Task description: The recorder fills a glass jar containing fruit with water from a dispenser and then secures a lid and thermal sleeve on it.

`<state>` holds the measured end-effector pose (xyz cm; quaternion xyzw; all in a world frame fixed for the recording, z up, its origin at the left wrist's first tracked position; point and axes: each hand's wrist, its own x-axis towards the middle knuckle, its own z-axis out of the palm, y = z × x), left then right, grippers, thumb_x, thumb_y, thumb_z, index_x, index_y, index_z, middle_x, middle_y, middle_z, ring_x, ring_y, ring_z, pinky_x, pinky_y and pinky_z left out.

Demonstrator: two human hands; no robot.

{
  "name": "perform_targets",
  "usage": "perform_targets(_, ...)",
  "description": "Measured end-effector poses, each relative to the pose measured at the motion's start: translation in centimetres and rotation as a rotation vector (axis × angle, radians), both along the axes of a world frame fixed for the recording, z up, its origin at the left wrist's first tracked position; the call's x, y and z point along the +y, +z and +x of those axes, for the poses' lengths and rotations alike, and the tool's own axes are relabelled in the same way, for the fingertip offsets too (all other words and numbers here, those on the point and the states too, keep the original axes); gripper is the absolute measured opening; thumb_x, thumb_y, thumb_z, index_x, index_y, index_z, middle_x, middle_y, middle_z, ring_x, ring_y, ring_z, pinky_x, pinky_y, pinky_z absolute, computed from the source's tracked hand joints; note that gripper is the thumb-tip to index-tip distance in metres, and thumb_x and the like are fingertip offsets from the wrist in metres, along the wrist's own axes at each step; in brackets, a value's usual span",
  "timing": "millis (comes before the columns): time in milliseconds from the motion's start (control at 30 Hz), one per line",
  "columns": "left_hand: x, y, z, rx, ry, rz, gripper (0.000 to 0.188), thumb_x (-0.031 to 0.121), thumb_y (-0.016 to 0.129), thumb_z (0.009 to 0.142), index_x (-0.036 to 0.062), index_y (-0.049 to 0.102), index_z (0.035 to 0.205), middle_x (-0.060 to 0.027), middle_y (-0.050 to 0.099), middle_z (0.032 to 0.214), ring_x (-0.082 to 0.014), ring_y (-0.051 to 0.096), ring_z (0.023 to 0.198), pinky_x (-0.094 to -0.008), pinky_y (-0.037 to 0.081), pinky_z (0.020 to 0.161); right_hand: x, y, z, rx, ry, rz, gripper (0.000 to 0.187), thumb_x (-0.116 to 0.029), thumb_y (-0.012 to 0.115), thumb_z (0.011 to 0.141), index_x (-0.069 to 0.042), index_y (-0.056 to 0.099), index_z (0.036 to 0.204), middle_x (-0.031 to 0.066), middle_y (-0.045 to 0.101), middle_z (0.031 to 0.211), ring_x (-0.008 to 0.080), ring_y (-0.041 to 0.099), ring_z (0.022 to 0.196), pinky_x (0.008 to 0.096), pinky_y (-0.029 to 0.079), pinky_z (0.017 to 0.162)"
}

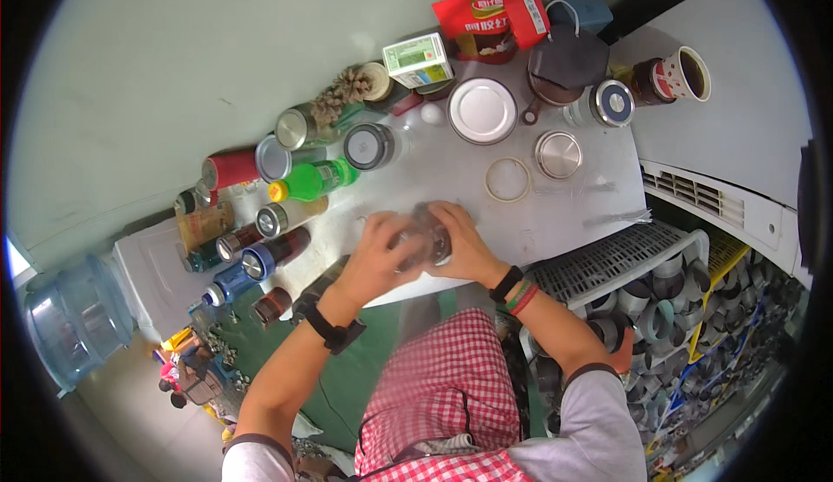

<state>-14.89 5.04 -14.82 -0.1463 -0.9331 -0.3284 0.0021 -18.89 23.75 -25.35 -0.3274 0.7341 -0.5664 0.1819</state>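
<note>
Dark round container [440,246] blurred, partly hidden by fingers; kind and contents hard to make out. Held between person's hands by table's [555,230] front edge; whether touching tabletop, cannot tell. Left hand [379,248] smeared by motion, grasping container's left side, fingers bent across it. Right hand [464,241] grasping its right side, fingers curled. Elbows bent, forearms converging toward front edge. Clear strips [618,216] by table's right edge too faint to identify.
</note>
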Motion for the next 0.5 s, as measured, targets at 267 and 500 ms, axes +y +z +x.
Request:
perform_targets(267,2.0,0.3,1.7,0.005,0.217,-0.018,0.045,0.010,0.080,0.059,0.0113,0.061,0.100,-0.0107,0.053,0.111,-0.0322,0.049,0.097,-0.0430,0.044,0.084,-1.1,-0.7,1.6,0.034,-0.103,-0.054,0.093,-0.023,0.084,0.053,-0.006,0.037,0.131,0.0188,0.042,0.129,0.0396,0.041,0.117,0.0520,0.031,0.101)
perform_targets(500,5.7,0.8,1.0,-0.060,0.786,0.016,0.036,0.010,0.076,0.067,0.0043,0.060,0.099,-0.0133,0.054,0.106,-0.0327,0.051,0.103,-0.0422,0.043,0.088,-2.2,-1.1,2.6,0.054,-0.208,-0.015,0.096,-0.022,0.085,0.052,-0.004,0.036,0.133,0.0188,0.042,0.131,0.0396,0.040,0.119,0.0507,0.032,0.102)
